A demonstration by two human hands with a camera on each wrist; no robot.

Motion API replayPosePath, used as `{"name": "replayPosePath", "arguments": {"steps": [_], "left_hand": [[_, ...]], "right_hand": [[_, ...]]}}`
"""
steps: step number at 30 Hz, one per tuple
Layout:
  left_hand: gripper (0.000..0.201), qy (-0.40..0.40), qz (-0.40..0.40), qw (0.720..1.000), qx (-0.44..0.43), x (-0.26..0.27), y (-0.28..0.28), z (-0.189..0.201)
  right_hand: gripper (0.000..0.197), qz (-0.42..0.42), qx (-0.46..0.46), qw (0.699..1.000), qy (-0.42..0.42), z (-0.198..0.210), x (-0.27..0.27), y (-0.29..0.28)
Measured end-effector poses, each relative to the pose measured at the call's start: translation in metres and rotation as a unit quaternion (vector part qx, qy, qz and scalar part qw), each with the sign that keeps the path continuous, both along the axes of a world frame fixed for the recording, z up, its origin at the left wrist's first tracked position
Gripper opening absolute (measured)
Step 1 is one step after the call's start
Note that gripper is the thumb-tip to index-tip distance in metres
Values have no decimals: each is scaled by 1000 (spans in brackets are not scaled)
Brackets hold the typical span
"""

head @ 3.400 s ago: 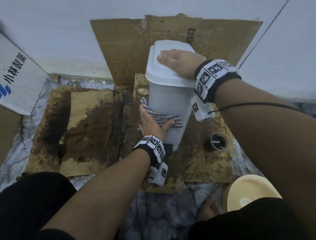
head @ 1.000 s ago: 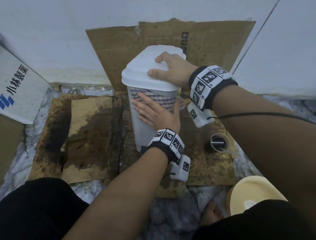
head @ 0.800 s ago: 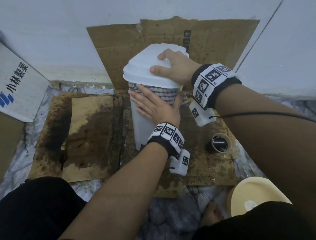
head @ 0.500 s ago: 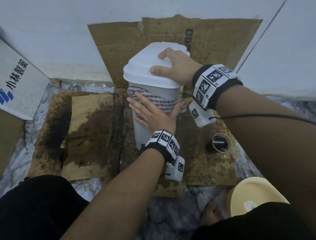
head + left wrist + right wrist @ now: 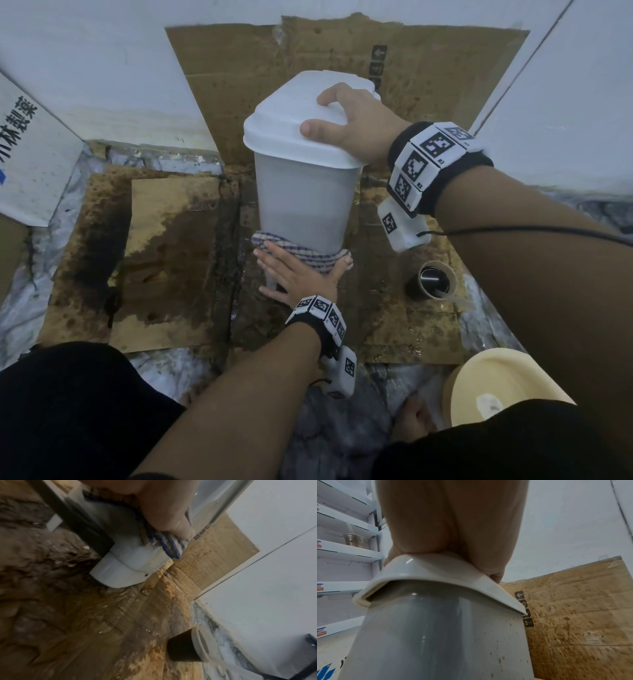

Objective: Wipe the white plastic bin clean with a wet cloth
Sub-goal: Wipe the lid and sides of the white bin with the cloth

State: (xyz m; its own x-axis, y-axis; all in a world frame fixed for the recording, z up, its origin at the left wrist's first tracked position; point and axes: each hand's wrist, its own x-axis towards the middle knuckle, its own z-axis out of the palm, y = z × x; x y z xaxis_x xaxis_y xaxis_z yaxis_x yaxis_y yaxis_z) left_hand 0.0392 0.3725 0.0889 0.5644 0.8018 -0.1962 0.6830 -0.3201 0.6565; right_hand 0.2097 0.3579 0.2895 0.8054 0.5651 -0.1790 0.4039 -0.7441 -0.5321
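A tall white plastic bin (image 5: 305, 205) with a white lid (image 5: 291, 120) stands on wet cardboard near the wall. My right hand (image 5: 346, 123) lies flat on the lid, fingers spread toward the far edge; the right wrist view shows the palm (image 5: 450, 520) pressing on the lid (image 5: 426, 569) above the bin wall (image 5: 436, 635). My left hand (image 5: 294, 274) presses a blue-striped cloth (image 5: 301, 248) against the front of the bin near its base, fingers straight. In the left wrist view the thumb (image 5: 171, 520) holds the cloth (image 5: 164, 543) to the bin's lower part (image 5: 130, 561).
Soaked brown cardboard (image 5: 171, 257) covers the floor, and another sheet (image 5: 428, 68) leans on the wall behind the bin. A tape roll (image 5: 431, 279) stands right of the bin, a pale yellow basin (image 5: 493, 387) at lower right. A white printed box (image 5: 27, 147) leans at left.
My left hand has slid the cloth down the bin's front, from just under the lid to near the base. The right hand has stayed on the lid.
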Motion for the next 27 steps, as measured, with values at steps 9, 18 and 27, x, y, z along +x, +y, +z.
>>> {"name": "replayPosePath", "arguments": {"steps": [9, 18, 27], "left_hand": [[155, 104, 1, 994, 8, -18, -1, -30], [130, 157, -50, 985, 44, -40, 0, -46], [79, 146, -79, 984, -60, -66, 17, -40]], "right_hand": [[66, 3, 5, 1000, 1, 0, 0, -3], [67, 14, 12, 1000, 2, -3, -3, -11], [72, 18, 21, 1000, -4, -10, -20, -15]]}}
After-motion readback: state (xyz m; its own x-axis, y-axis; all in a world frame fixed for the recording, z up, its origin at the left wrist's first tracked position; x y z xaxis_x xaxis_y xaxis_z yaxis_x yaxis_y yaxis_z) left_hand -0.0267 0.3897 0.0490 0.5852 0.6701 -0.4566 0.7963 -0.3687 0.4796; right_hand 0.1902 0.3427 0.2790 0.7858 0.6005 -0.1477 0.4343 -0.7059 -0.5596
